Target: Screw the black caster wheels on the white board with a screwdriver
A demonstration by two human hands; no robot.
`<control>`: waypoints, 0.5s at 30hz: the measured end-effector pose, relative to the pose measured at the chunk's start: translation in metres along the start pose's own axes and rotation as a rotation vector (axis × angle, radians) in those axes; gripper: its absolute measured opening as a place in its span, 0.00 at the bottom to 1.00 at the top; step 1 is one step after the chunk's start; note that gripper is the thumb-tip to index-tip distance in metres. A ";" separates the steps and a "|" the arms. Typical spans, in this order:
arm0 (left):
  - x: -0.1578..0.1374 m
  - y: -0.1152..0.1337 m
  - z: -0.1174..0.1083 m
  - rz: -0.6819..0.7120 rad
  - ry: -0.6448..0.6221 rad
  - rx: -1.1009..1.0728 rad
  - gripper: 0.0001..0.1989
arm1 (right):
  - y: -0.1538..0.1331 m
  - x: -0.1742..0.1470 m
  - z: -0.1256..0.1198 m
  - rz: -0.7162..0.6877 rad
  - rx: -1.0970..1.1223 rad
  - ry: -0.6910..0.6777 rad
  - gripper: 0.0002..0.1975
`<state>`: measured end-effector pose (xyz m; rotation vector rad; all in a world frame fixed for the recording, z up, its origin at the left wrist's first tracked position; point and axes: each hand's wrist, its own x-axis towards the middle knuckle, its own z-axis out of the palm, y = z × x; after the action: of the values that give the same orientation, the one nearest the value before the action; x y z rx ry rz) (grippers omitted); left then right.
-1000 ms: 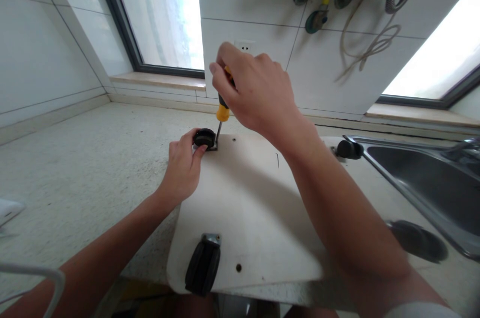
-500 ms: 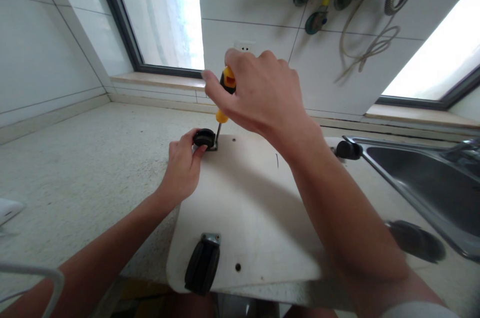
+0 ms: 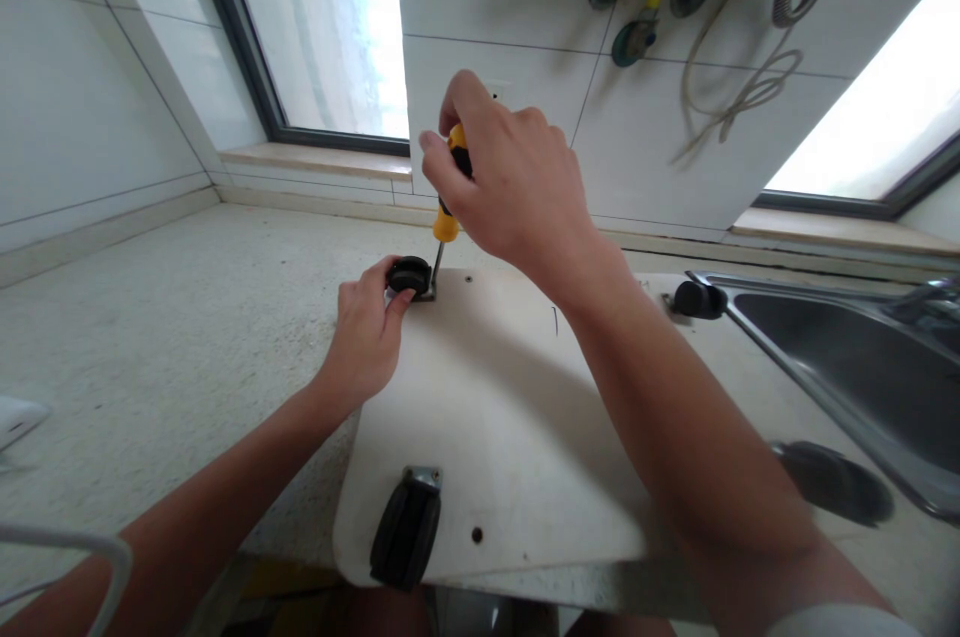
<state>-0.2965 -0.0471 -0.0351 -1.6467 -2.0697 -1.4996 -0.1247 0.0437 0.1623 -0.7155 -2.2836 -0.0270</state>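
My right hand [image 3: 517, 187] is closed around the yellow and black handle of a screwdriver [image 3: 446, 225]. Its shaft points down to the metal plate of a black caster wheel [image 3: 409, 275] at the far left corner of a white board [image 3: 480, 397]. With fingers and thumb my left hand [image 3: 367, 332] grips that caster. Whether the tip sits in a screw is too small to tell. Another caster [image 3: 406, 529] is at the board's near left corner, and two more black casters [image 3: 699, 300] are along its right side, one partly behind my right forearm.
The board lies on a speckled countertop [image 3: 187, 337]. To the right is a steel sink [image 3: 862, 347] with a faucet [image 3: 941, 302]. Behind are a tiled wall with valves [image 3: 634, 39], a coiled cable [image 3: 761, 87] and windows [image 3: 315, 27]. A white cable [image 3: 112, 557] hangs at the lower left.
My right hand has turned a little on the screwdriver handle, with its wrist shifted slightly left. My left hand and the caster stay in place.
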 end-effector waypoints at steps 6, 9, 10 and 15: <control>-0.001 0.000 0.000 -0.003 0.003 0.006 0.23 | 0.000 -0.001 -0.001 -0.066 0.111 0.049 0.08; -0.002 0.000 0.000 -0.007 0.008 0.006 0.23 | -0.001 -0.001 -0.003 -0.070 0.128 0.066 0.09; -0.002 0.001 0.000 -0.008 0.008 0.006 0.23 | -0.001 -0.001 -0.003 -0.077 0.136 0.075 0.10; -0.001 0.002 0.000 -0.014 0.000 -0.006 0.23 | -0.001 -0.003 -0.003 -0.121 0.174 0.114 0.11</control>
<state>-0.2951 -0.0477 -0.0344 -1.6376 -2.0830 -1.5120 -0.1213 0.0411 0.1628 -0.4735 -2.1855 0.0714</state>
